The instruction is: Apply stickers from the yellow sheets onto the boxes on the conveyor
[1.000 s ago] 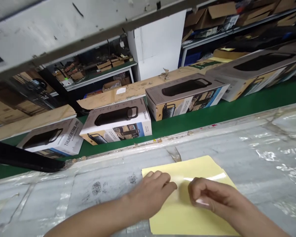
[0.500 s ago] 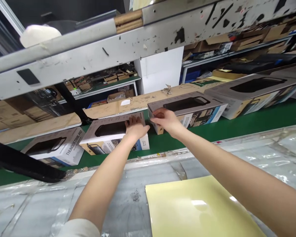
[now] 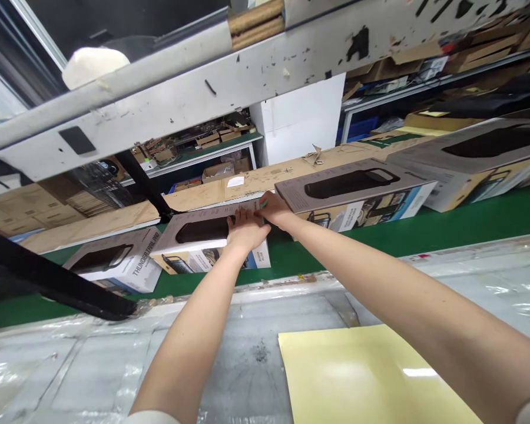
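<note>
My left hand [image 3: 246, 232] rests on the right part of a printed carton [image 3: 198, 231], its fingers spread over the top. Right beside it, my right hand [image 3: 275, 211] bends its fingers together at that carton's far right corner. A bit of green shows at those fingertips; whether it is held or is the surface behind, I cannot make out. Another carton [image 3: 357, 187] with a dark picture on its lid stands just right of my right hand. The cartons sit in a row on a green belt [image 3: 287, 257].
A carton marked THUNDER TRAIL PRO [image 3: 115, 262] stands at the left, near a slanting black post [image 3: 57, 282]. One more carton [image 3: 477, 156] stands far right. A worn white beam [image 3: 194, 88] crosses above. Yellow sheets [image 3: 357, 371] lie on the plastic-covered bench [image 3: 229, 359].
My right hand has moved left, from the end of the right-hand carton to the corner of the carton under my left hand. My left hand stays on that carton. The view has shifted slightly.
</note>
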Action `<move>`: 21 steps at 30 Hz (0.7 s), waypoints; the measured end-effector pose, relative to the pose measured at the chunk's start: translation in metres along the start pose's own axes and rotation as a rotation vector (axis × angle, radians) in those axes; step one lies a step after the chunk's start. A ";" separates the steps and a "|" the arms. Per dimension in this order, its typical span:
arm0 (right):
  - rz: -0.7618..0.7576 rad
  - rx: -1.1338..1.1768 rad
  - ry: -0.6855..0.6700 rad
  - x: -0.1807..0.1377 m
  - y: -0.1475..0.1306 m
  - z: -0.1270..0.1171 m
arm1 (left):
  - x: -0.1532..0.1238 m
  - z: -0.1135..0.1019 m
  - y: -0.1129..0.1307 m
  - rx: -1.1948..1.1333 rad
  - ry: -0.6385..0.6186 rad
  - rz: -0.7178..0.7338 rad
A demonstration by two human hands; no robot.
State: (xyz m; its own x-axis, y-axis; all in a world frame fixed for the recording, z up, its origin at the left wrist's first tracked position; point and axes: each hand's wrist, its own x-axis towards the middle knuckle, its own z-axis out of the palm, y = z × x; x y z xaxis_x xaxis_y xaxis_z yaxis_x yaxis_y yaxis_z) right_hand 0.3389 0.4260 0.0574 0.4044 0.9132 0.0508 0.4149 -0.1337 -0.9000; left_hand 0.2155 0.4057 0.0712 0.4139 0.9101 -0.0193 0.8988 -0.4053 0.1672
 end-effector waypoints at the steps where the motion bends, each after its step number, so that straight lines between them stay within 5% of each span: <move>1: 0.021 -0.006 0.007 0.000 0.001 0.002 | -0.001 0.000 -0.001 -0.002 0.013 0.007; 15: 0.303 0.404 -0.154 -0.008 0.002 0.016 | -0.003 -0.001 -0.010 -0.013 0.042 0.000; 21: 0.339 0.519 -0.185 -0.028 0.014 0.041 | -0.003 0.000 -0.017 -0.018 0.081 0.037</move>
State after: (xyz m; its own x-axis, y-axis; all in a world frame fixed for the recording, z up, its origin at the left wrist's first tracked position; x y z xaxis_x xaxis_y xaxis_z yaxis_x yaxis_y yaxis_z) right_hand 0.3002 0.4147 0.0252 0.2778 0.9102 -0.3072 -0.1779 -0.2655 -0.9476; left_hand 0.1991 0.4103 0.0687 0.4331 0.8989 0.0667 0.8802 -0.4377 0.1836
